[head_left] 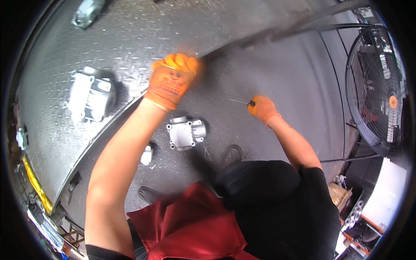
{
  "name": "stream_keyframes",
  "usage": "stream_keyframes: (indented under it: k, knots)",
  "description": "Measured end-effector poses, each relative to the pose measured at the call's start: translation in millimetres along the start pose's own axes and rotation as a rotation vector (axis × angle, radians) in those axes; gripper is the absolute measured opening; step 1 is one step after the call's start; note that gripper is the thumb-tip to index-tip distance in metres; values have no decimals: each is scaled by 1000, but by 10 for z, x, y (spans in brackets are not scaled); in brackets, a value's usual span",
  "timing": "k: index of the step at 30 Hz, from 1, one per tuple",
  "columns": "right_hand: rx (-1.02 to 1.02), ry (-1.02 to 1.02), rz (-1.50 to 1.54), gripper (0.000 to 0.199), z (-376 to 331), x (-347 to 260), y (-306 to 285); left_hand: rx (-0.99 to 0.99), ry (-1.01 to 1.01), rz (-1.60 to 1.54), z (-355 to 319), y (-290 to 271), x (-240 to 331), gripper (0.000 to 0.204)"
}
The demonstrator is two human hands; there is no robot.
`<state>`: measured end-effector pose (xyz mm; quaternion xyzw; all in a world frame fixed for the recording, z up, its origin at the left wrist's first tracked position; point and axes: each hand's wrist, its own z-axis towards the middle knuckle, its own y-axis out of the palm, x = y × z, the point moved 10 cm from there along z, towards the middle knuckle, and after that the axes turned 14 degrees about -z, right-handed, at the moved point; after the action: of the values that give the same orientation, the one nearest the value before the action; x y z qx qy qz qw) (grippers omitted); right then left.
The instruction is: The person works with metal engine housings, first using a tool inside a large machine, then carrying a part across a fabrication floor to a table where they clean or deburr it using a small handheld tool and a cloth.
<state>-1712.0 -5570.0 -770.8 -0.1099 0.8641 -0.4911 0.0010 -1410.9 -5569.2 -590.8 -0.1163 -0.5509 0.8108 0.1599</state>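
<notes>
Orange gloves cover both hands. My left hand [173,78] is closed with curled fingers beside the edge of a diamond-plate surface [130,47]. Whatever its fingers may hold is hidden, and a dark blurred band [260,37] runs from beside it to the upper right. Lower and to the right, my right hand [263,109] is closed round the dark handle of a thin-shafted tool [239,101], its narrow metal shaft pointing left. A silver metal casting [184,134] lies below my left hand. Another casting [91,95] sits on the diamond plate, left of that hand.
A large black fan [379,91] with an orange hub stands at the right. Another metal part [88,13] lies at the far left of the plate. A small pale part [147,156] is near my left forearm. Along the left rim runs a yellow strip [37,184].
</notes>
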Motion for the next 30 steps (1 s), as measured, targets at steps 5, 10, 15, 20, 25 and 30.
stream_keyframes:
  k: [5, 10, 15, 20, 25, 30]
  knots:
    - [-111, -172, 987, 44, -159, -887, -563, -107, -31, -113, -60, -28, -126, 14]
    - [-244, -435, 1569, 50, 116, -1844, -696, -55, 40, -90, -248, 27, -27, 9]
    - [-5, -202, 1037, 28, 357, -2072, -1120, -139, 16, -315, -570, 102, 252, 18]
    - [155, -425, 1369, 23, 213, -1587, -808, -120, 38, -577, -713, -166, 548, 21]
    - [191, -148, 811, 42, -299, 431, 227, -287, -43, -873, -793, 266, 554, 26]
    - [-321, 25, 729, 34, -1249, 639, 1489, -554, -19, -759, -444, 1285, 1046, 38]
